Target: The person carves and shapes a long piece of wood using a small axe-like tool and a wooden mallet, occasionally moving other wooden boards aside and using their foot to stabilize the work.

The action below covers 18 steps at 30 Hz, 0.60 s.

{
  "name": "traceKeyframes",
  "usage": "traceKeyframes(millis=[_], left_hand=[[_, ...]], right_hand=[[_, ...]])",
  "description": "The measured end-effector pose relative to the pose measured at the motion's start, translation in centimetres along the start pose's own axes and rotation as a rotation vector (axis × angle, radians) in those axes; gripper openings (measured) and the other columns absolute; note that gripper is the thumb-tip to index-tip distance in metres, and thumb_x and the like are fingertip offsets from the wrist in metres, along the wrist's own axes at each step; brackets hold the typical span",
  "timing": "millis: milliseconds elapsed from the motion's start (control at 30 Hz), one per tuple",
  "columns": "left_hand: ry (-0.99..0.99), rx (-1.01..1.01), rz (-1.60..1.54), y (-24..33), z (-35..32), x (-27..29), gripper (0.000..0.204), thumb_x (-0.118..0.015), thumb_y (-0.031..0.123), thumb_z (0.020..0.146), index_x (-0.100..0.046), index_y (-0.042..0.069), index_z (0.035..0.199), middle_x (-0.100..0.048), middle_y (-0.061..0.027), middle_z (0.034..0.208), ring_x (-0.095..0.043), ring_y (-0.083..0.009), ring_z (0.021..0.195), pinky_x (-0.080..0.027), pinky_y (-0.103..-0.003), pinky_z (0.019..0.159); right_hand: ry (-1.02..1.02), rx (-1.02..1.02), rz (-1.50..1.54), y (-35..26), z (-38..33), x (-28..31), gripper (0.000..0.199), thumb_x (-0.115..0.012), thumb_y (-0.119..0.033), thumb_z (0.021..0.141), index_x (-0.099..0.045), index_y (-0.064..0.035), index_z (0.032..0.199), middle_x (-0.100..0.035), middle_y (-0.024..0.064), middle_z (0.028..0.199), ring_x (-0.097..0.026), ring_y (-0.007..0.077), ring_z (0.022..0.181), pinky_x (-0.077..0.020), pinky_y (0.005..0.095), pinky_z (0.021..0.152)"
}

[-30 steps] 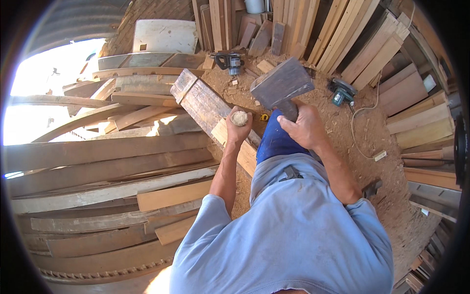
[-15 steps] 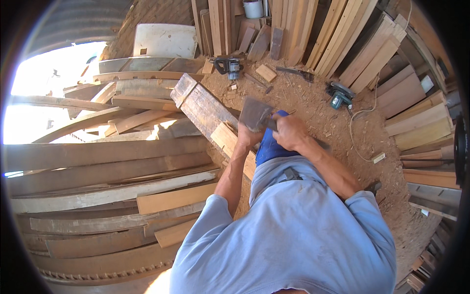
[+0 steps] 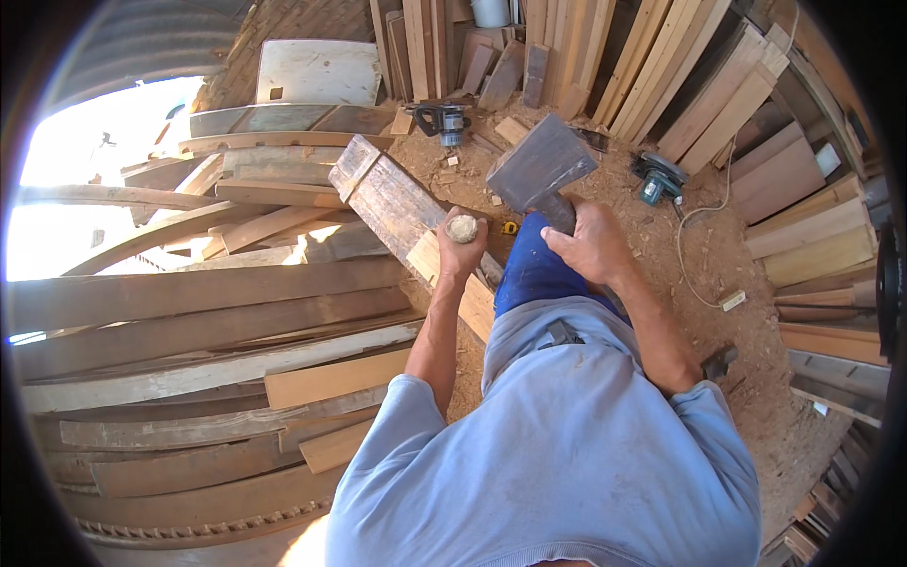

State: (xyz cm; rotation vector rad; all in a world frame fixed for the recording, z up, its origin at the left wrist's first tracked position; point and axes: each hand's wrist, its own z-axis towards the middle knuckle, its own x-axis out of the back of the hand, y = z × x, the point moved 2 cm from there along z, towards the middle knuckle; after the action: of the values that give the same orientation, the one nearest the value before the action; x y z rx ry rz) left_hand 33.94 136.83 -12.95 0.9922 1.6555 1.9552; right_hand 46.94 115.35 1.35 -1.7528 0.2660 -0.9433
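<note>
My left hand (image 3: 460, 253) is closed around a tool with a rounded wooden handle end (image 3: 462, 228), held upright against a weathered plank (image 3: 387, 194) that slants across my blue-trousered knee (image 3: 534, 274). My right hand (image 3: 593, 244) grips the shaft of a dark, heavy rectangular mallet block (image 3: 540, 165), raised above and to the right of the handle end. The tool's lower tip is hidden behind my left hand.
Long rough planks (image 3: 208, 302) are stacked at the left. Boards (image 3: 699, 76) lean along the back and right. Two power tools, one (image 3: 442, 121) at the back and one (image 3: 655, 178) with a cable at the right, lie on the sawdust floor. A white panel (image 3: 316, 71) stands behind.
The mallet block came down onto the handle end half a second ago and is now lifted again. My left hand has stayed on the plank.
</note>
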Motion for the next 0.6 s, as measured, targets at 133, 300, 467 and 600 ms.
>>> traceKeyframes(millis=[133,300,467,600], left_hand=[[-0.04,-0.021,0.021,0.4,-0.3,-0.4,0.019,-0.072,0.008,0.085,-0.054,0.009,0.079,-0.051,0.0042,0.066,-0.049,-0.0054,0.06,-0.042,-0.026,0.055],[-0.094,0.007,0.107,1.4,-0.6,-1.3,0.019,-0.074,0.01,0.083,-0.055,0.008,0.079,-0.052,0.0034,0.068,-0.049,-0.0064,0.065,-0.043,-0.027,0.058],[-0.138,-0.222,0.127,2.4,-1.2,-3.6,0.016,-0.073,0.01,0.079,-0.067,0.004,0.092,-0.072,-0.0117,0.083,-0.071,-0.0204,0.079,-0.055,-0.035,0.072],[-0.166,-0.027,0.252,0.3,-2.6,-3.6,0.018,-0.073,0.012,0.079,-0.067,0.004,0.095,-0.073,-0.0127,0.085,-0.071,-0.024,0.077,-0.055,-0.037,0.071]], right_hand=[[0.041,0.022,0.025,-1.1,0.2,1.3,0.031,-0.073,-0.019,0.081,-0.067,0.0019,0.103,-0.066,0.017,0.077,-0.063,0.0236,0.071,-0.0521,0.0372,0.072],[0.015,0.025,-0.061,-1.4,0.7,0.5,0.033,-0.072,-0.022,0.082,-0.067,0.0013,0.104,-0.068,0.0194,0.078,-0.067,0.0302,0.073,-0.053,0.0399,0.072],[-0.158,0.064,-0.542,3.4,1.2,-4.4,0.036,-0.07,-0.023,0.082,-0.066,-0.0013,0.11,-0.07,0.0232,0.084,-0.069,0.0425,0.084,-0.0541,0.0477,0.075],[-0.172,0.035,-0.398,2.8,0.8,-3.2,0.035,-0.071,-0.023,0.081,-0.066,-0.0012,0.108,-0.07,0.0244,0.086,-0.068,0.0437,0.086,-0.0538,0.0486,0.075]])
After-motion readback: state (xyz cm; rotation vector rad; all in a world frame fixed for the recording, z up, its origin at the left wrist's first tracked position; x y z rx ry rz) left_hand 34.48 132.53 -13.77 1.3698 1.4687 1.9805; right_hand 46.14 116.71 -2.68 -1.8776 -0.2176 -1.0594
